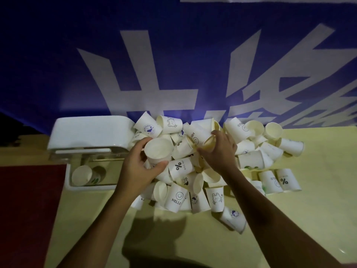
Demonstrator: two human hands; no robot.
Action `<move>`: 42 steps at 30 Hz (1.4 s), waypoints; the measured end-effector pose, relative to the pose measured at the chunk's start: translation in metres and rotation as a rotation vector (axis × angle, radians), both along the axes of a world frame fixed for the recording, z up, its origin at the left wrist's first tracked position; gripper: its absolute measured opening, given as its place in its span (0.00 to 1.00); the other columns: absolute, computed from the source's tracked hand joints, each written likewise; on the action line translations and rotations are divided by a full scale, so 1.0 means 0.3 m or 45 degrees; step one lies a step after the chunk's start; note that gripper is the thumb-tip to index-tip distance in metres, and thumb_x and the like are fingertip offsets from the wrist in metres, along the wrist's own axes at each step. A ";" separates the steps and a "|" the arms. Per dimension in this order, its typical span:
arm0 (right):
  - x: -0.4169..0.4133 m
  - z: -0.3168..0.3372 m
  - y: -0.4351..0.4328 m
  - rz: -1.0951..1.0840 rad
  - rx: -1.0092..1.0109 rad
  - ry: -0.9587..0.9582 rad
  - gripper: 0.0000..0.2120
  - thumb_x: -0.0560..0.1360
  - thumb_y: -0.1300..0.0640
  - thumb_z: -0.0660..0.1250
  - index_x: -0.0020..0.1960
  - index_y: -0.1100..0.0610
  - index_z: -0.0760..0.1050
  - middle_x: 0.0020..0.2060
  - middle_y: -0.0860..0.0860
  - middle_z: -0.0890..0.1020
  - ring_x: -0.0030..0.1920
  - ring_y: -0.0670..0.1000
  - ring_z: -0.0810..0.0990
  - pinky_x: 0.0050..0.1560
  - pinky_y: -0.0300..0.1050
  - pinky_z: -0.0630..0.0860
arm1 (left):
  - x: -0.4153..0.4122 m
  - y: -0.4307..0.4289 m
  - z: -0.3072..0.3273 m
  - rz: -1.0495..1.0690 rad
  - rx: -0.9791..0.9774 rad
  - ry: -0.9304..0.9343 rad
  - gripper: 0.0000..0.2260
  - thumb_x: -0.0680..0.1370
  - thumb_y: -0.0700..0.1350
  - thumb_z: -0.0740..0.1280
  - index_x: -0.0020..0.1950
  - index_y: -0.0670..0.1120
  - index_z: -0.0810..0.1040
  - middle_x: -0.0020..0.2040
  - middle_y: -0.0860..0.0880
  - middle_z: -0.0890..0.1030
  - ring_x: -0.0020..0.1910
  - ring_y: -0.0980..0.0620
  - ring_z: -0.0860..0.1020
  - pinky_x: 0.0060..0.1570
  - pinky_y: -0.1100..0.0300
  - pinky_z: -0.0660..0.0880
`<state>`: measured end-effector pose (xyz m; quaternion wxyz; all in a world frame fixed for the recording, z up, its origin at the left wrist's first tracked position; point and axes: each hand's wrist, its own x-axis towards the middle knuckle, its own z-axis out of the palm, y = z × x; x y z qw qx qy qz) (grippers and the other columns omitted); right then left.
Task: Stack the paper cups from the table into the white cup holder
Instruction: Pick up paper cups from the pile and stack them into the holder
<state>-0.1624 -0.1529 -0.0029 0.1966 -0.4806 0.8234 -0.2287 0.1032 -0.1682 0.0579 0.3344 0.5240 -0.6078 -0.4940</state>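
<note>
Paper cups (157, 150) in both curled hands (135, 171)

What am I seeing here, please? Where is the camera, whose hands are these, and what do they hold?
No machine here: a person works with bare hands. The picture comes from a camera worn on the head, looking down. On the pale yellow table lies a heap of white printed paper cups. At the left stands the white cup holder, lid open, with one cup lying inside. The left hand holds a white paper cup, mouth toward the camera; the right hand grips another cup on the heap.
</note>
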 end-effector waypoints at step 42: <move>1.105 0.120 0.145 0.142 -0.286 -0.497 0.33 0.66 0.44 0.79 0.68 0.47 0.73 0.59 0.35 0.76 0.48 0.50 0.81 0.41 0.50 0.80 | 1.002 -0.178 -0.382 -0.027 -0.006 -0.442 0.31 0.65 0.53 0.79 0.66 0.59 0.73 0.62 0.61 0.79 0.60 0.54 0.79 0.55 0.50 0.78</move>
